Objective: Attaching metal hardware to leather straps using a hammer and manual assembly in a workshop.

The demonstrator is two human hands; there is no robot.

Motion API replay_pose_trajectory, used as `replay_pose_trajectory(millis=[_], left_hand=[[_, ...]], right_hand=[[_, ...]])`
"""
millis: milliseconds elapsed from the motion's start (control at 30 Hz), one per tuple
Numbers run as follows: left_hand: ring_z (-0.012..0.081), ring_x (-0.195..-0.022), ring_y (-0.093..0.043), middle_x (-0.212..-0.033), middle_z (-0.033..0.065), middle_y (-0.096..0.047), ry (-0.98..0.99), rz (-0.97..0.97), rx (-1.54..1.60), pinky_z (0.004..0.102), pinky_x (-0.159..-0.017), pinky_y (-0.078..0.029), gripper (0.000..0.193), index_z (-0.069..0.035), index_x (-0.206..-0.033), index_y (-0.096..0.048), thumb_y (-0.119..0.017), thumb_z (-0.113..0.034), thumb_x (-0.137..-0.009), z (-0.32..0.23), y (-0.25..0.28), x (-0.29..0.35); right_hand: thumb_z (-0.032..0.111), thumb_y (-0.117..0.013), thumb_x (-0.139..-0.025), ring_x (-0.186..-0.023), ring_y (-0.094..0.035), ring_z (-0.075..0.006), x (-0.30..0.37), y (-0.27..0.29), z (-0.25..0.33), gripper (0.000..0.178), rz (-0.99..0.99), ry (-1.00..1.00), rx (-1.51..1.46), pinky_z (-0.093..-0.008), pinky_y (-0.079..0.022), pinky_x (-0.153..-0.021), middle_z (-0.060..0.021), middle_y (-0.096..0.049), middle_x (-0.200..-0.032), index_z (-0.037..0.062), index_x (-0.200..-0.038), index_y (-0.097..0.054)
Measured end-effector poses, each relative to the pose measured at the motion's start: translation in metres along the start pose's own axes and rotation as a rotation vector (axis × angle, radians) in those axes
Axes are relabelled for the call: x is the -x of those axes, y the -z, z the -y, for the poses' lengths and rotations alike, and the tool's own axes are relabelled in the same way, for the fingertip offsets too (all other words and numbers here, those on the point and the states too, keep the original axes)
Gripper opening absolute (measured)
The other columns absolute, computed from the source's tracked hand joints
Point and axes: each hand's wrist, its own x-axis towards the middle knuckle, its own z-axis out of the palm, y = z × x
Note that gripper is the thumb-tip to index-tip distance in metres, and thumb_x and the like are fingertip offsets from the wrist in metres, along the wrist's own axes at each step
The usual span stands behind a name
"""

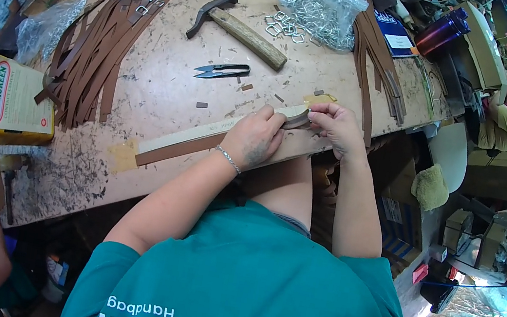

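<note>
A long brown leather strap lies along the near edge of the table, beside a pale, flat strip. My left hand is closed over the strap, its curled fingers pressing it near the right end. Beyond those fingers the end of the strap bends up off the table. My right hand pinches that raised end between thumb and fingers; whether anything small is also in the pinch is hidden. Thread snips lie farther back, below a hammer with a wooden handle.
Brown straps with buckles are heaped at the left, near a metal can. A clear bag of metal buckles sits at the back. More straps and a purple bottle are to the right. Co-workers appear at both sides.
</note>
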Motion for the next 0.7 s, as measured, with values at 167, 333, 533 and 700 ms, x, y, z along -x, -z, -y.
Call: replay_pose_trajectory(millis=[167,333,533,700], left_hand=[[0.0321,-0.072,-0.056,-0.081,0.0148,-0.051,0.0,0.008,-0.02,0.0385,-0.064,-0.048,0.017,-0.005,-0.094,-0.055,-0.057,-0.011,-0.078,-0.001,0.0,0.001],[0.0317,-0.071,-0.056,-0.081,0.0149,-0.051,-0.009,-0.006,-0.008,0.0379,-0.065,-0.048,0.017,-0.004,-0.094,-0.055,-0.057,-0.011,-0.078,0.002,-0.001,0.001],[0.0315,-0.073,-0.055,-0.081,0.0152,-0.051,-0.002,0.005,-0.005,0.0376,-0.065,-0.048,0.017,-0.004,-0.093,-0.054,-0.057,-0.01,-0.078,0.0,-0.001,0.001],[0.0319,-0.073,-0.055,-0.081,0.0153,-0.051,-0.01,-0.001,0.002,0.0379,-0.066,-0.048,0.017,-0.003,-0.093,-0.053,-0.057,-0.01,-0.078,0.001,-0.001,0.001]], right_hand=[[0.009,-0.067,-0.075,-0.064,-0.054,-0.0055,-0.005,0.007,-0.004,0.018,0.005,-0.018,0.012,-0.0182,-0.04,-0.054,-0.0008,-0.061,-0.076,0.0024,-0.091,-0.063],[0.013,-0.068,-0.074,-0.061,-0.055,-0.0066,-0.005,0.003,-0.004,0.021,0.012,-0.006,-0.041,-0.0171,-0.04,-0.052,-0.0011,-0.06,-0.076,0.0033,-0.091,-0.06],[0.013,-0.069,-0.073,-0.061,-0.056,-0.008,-0.006,0.002,-0.003,0.023,0.084,-0.068,-0.019,-0.0177,-0.041,-0.052,-0.0019,-0.061,-0.076,0.0035,-0.091,-0.059],[0.013,-0.068,-0.074,-0.061,-0.057,-0.0112,-0.003,-0.013,-0.017,0.019,0.054,0.062,0.083,-0.0224,-0.045,-0.056,-0.003,-0.061,-0.075,0.0005,-0.086,-0.061]])
